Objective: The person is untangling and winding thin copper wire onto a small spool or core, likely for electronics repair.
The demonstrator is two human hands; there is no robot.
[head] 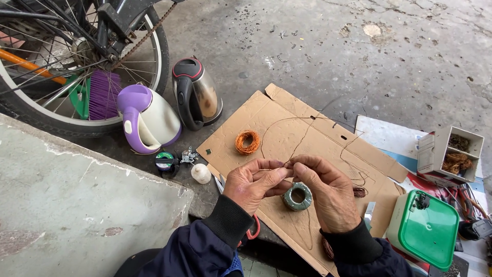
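While both hands meet over the cardboard sheet (287,138), the left hand (252,185) and right hand (328,192) each pinch the same thin dark wire (302,136) between thumb and forefinger, fingertips touching at the pinch. From that pinch the wire runs up and away across the cardboard in loose loops, then trails off toward the sheet's right edge.

Landmark: the cardboard sheet.
- Toroid core (298,196), grey-green ring, lies on the cardboard directly below the hands, partly hidden by the right hand's fingers.
- Coil of copper wire (247,142), orange, lies on the cardboard, up and left of the hands, apart from them.
- Small dark wound coil (360,192) on the cardboard just right of the right hand; mostly hidden.
- Red-handled tool (253,229) at the near edge, under the left wrist; kind cannot be told.
- Off the left edge: white knob-like piece (201,173), green tape roll (164,160), small metal part (188,155).
- Beyond the left corner: purple-and-white kettle (148,120) and steel-and-black kettle (197,93), side by side; behind them a bicycle wheel (77,61) and a purple brush (104,93).
- Off the right edge: green-lidded box (428,228), open white carton (450,154) holding copper scraps.
- Left of the near corner: concrete slab (87,205).
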